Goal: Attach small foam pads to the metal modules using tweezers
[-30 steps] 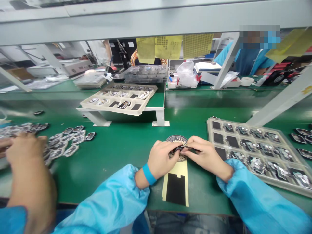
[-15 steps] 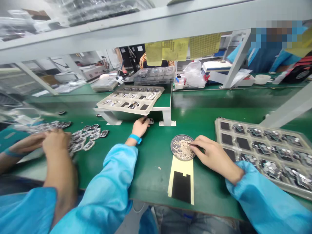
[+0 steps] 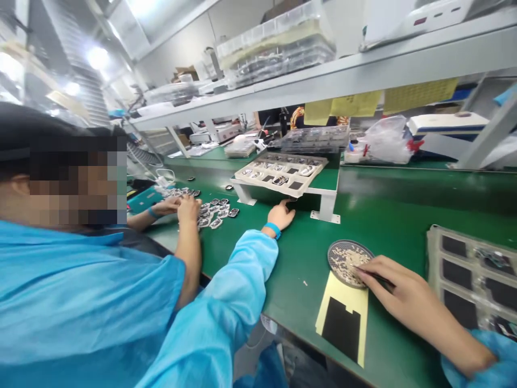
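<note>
My left hand [image 3: 281, 216], with a blue band at the wrist, reaches to the front of the raised stand. Its index finger stretches out by a small part [image 3: 292, 200], mostly hidden beneath the overhanging tray; no grip on it shows. My right hand [image 3: 393, 277] pinches dark tweezers [image 3: 379, 278], their tips among small beige pieces [image 3: 348, 261] in a round grey dish [image 3: 332, 264]. Under the dish's near edge lies a yellow sheet [image 3: 330, 285] bearing a black rectangular piece [image 3: 341, 326].
A compartment tray [image 3: 293, 186] with small assemblies rests on the white-legged stand [image 3: 327, 205]. Another tray [image 3: 434, 264] sits at right. At left, a co-worker's hands [image 3: 183, 207] work beside several loose metal-rimmed parts [image 3: 216, 211]. A shelf beam [image 3: 283, 81] crosses above.
The view has turned left, bringing the co-worker's head and shoulder in. My left index finger now extends by the part it touched under the tray. My right hand keeps the tweezers at the dish.
</note>
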A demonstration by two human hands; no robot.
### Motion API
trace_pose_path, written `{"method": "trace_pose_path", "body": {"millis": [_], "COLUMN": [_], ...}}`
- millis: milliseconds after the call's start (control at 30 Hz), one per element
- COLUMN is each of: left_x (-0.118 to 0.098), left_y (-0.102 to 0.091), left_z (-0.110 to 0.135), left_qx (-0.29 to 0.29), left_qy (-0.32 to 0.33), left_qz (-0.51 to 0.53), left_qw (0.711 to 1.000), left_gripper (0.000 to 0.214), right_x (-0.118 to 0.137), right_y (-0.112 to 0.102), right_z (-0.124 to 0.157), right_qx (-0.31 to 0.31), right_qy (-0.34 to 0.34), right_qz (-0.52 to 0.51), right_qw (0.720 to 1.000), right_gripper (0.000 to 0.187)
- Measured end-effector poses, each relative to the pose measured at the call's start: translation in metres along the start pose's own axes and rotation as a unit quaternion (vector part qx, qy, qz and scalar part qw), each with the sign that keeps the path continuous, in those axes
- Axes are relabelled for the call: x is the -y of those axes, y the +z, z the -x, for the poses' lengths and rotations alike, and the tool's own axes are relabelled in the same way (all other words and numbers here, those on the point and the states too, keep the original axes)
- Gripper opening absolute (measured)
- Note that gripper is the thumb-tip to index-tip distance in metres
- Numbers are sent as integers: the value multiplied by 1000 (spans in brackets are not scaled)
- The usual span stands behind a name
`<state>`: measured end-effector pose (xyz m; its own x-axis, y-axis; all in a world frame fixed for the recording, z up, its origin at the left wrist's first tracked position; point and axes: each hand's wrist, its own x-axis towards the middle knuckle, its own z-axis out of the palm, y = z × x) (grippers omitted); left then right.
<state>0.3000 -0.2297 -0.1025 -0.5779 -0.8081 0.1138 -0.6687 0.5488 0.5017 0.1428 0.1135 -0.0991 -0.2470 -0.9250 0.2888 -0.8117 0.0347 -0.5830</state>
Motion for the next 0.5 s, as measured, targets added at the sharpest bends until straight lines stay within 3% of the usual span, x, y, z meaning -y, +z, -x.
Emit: {"method": "trace_pose_path", "body": {"millis": [300,500], "left_x": [-11,-40], "left_y": [-6,-26], "left_z": [9,28], "left_qx": [-4,10], "left_qy": [5,-3], "left_qz": [-13,-4], "left_qw": [1000,1000], "left_gripper": [49,48], "right_x": [2,19], "right_y": [5,-5], "right_z": [-4,-11], "right_qx": [6,-80], "right_qy": [-11,15], "right_qz": [2,26], "right_qw": [1000,996], "right_gripper": [24,31]}}
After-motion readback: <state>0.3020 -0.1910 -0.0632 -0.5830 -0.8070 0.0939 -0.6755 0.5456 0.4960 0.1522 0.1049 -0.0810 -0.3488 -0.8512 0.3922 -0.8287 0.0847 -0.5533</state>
